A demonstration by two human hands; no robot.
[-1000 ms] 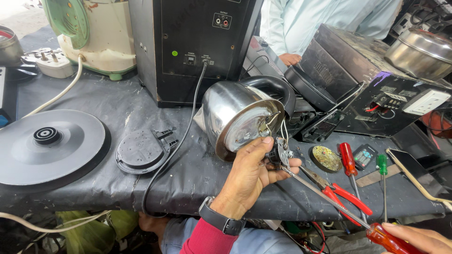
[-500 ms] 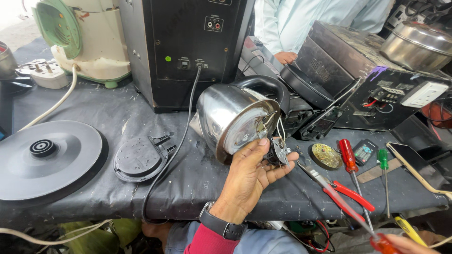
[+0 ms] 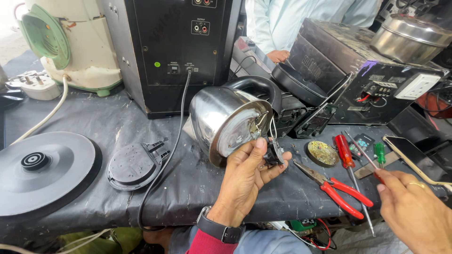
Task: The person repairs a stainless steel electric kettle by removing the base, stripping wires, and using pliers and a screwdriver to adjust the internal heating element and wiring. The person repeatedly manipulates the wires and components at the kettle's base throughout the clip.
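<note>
Kettle repair on a cluttered surface
Left hand (image 3: pixel 245 181) clamps a small black part (image 3: pixel 274 154) at the steel kettle (image 3: pixel 226 120); right hand (image 3: pixel 416 207) pinches a thin probe (image 3: pixel 362 153) above red pliers (image 3: pixel 336 188) and screwdrivers (image 3: pixel 346 153).

We've got a steel kettle (image 3: pixel 226 120) lying on its side on the black-covered table (image 3: pixel 94 122), open underside tilted toward us, black handle (image 3: pixel 256 84) up top at the rear. White wires (image 3: pixel 272 128) hang out of the base opening. They run to a small black connector part (image 3: pixel 273 153) just beside the rim, pinched by our left hand (image 3: pixel 245 178), thumb resting on the kettle's bottom edge. Our right hand (image 3: pixel 414 207) grips a thin screwdriver (image 3: pixel 365 157) by its red handle, shaft pointing up and left, well apart from the kettle.
</note>
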